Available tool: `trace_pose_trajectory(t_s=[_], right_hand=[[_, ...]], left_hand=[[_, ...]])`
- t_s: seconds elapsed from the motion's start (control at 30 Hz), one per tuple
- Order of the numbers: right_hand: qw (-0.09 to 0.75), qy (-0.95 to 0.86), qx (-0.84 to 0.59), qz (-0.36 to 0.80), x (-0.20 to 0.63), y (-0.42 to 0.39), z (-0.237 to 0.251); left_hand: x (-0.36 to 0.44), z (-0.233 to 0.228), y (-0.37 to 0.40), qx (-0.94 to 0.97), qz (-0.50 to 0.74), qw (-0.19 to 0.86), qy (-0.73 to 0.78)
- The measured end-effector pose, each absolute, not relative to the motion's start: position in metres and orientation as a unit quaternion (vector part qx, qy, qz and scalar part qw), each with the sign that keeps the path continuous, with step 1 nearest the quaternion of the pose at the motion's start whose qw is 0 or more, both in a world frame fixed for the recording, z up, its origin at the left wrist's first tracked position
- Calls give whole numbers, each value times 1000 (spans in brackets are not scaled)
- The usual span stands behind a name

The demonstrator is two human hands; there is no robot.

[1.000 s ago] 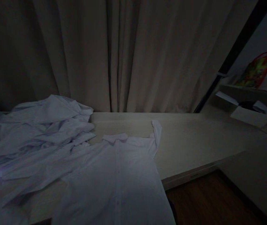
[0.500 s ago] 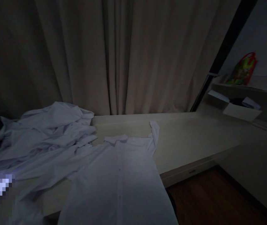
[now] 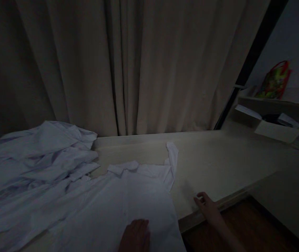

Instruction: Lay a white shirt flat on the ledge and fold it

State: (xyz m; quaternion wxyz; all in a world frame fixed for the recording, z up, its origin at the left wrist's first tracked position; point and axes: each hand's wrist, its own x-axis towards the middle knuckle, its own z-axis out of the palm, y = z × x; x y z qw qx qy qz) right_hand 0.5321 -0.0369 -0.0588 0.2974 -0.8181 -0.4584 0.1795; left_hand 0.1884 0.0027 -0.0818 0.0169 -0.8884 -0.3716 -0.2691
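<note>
I see my left hand [image 3: 136, 233] flat and open on the shirt [image 3: 128, 203]; my right hand [image 3: 207, 205], loosely curled and empty, rests near the counter's [image 3: 217, 164] front edge.

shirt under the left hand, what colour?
White, plain, no pattern; the shirt looks bluish in the dim head view, left hand resting on it.

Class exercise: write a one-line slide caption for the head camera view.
Left hand flat on a white shirt spread on the table; right hand at the table's edge.

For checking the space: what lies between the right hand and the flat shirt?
Head view: only bare table lies between the right hand and the flat shirt.
</note>
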Motion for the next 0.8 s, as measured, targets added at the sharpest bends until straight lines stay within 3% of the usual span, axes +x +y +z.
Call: trace_pose_trajectory(t_s=[0.1, 0.27, 0.5, 0.8], right_hand=[[288, -481, -813, 154, 544, 23, -54], [260, -500, -816, 126, 547, 105, -64], [232, -498, -832, 76, 525, 168, -81], [234, -458, -851, 106, 523, 195, -94]], left_hand=[[244, -104, 33, -896, -268, 49, -351], [298, -125, 61, -923, -169, -36, -343], [309, -141, 75, -935, -75, -127, -322], [308, -162, 75, -948, -57, -135, -282]])
